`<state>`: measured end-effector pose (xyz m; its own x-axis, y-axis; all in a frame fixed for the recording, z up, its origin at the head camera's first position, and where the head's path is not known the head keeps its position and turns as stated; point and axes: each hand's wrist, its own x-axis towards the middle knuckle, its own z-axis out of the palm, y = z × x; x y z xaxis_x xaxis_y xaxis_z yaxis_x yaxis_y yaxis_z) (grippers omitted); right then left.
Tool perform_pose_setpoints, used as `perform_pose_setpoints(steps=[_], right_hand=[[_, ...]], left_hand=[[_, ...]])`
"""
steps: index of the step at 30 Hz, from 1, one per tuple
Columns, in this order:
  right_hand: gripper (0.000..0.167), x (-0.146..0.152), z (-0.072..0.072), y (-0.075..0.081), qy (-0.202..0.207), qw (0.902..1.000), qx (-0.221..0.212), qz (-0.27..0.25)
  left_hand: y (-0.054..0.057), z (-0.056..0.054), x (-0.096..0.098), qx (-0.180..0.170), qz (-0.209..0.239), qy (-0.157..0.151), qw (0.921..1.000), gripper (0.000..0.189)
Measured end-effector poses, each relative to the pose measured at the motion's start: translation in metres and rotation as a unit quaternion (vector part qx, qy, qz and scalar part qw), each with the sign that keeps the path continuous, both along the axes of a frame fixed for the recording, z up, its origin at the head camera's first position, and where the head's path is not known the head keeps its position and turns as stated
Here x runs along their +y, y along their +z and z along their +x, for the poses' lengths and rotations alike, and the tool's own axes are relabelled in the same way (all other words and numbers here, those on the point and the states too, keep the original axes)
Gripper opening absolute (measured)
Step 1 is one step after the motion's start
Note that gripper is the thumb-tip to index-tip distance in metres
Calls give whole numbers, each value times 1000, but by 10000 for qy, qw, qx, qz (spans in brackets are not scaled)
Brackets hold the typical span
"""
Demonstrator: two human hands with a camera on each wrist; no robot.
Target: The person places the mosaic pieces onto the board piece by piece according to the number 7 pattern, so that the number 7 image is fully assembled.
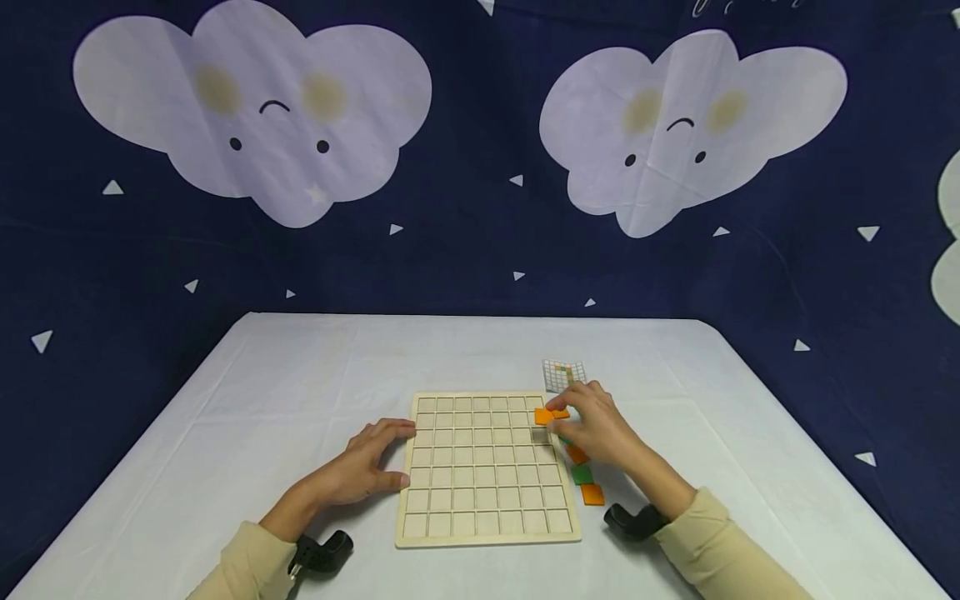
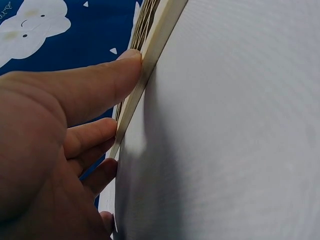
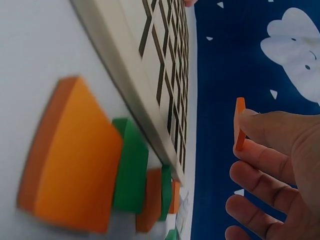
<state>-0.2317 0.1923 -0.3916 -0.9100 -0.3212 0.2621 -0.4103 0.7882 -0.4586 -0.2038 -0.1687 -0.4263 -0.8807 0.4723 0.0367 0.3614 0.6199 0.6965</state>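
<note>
A wooden grid board with square recesses lies on the table. My left hand rests against its left edge, with the thumb and fingertips touching the rim and the fingers spread. Between thumb and index finger, my right hand pinches a thin orange square tile, raised over the board's far right corner. Along the right edge of the board lies a row of tiles, among them an orange tile nearest me and a green tile beyond it. The hand partly covers the farther ones.
A small card printed with a coloured grid pattern lies beyond the board's far right corner. White cloth covers the table. Behind it hangs a dark blue backdrop with clouds and triangles.
</note>
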Motion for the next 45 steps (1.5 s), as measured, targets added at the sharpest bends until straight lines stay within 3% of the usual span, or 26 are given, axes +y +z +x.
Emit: perform_pose_setpoints(steps=[6, 18, 45], right_hand=[[18, -10, -1, 0, 54, 9999, -111, -53], [18, -27, 1, -2, 432, 9989, 138, -118], [19, -59, -1, -3, 626, 9976, 279, 58]], left_hand=[[0, 0, 0, 30, -31, -23, 10000, 64], [0, 0, 0, -63, 4, 3, 10000, 65], [0, 1, 0, -115, 22, 35, 9999, 64]])
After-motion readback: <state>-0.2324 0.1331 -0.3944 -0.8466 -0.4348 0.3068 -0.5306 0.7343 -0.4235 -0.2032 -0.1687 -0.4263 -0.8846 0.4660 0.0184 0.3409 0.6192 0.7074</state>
